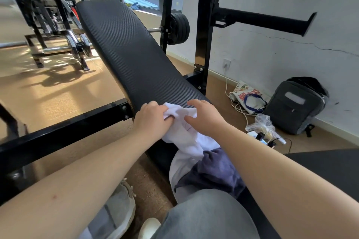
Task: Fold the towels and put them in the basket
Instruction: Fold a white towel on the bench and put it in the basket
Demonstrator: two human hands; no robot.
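We are holding the white towel point(186, 137) at the near end edge of the inclined bench pad point(126, 44). The left hand point(153, 120) is gripping the towel's left edge, its fingers curled round a bunched fold. The right hand point(204, 118) is lying on the towel's right side, fingers arched over the far edge and touching the pad, thumb resting on the cloth; we cannot tell whether it is pinching the towel. The towel is trailing from the pad's near edge down toward our lap, where it is overlapping a crumpled dark blue towel point(213, 170). On the floor point(58, 93) by the wall, right of the pad, a grey backpack point(295, 105) is standing beside a printed tote bag point(246, 99).
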